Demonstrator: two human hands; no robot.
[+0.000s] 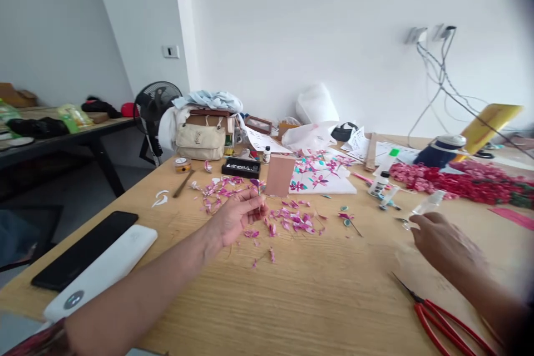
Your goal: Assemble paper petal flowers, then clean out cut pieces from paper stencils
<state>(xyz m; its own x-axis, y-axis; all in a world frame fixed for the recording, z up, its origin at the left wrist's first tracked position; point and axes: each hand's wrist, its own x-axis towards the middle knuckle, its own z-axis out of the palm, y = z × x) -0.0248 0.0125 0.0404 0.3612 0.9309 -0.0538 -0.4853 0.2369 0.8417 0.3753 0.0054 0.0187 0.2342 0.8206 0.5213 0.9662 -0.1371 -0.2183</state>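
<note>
My left hand (241, 212) is raised over the middle of the table, thumb and fingers pinched on a small thin piece with a dark purple tip. Pink petals (301, 220) lie scattered around and beyond it. A brown upright card (280, 176) stands just behind, beside white paper with pink and teal flowers (319, 175). On the right, my right hand (444, 239) is at a clear plastic bottle (429, 202), fingers bent at its near end; whether they grip it is unclear. Red-handled pliers (425, 311) lie below that hand.
A black phone (85, 247) and a white power bank (102, 270) lie at the left edge. White-labelled bottles (379, 184), red and pink flower bunches (471, 182) and a dark blue jug (438, 152) stand or lie back right. A beige bag (200, 142) sits behind.
</note>
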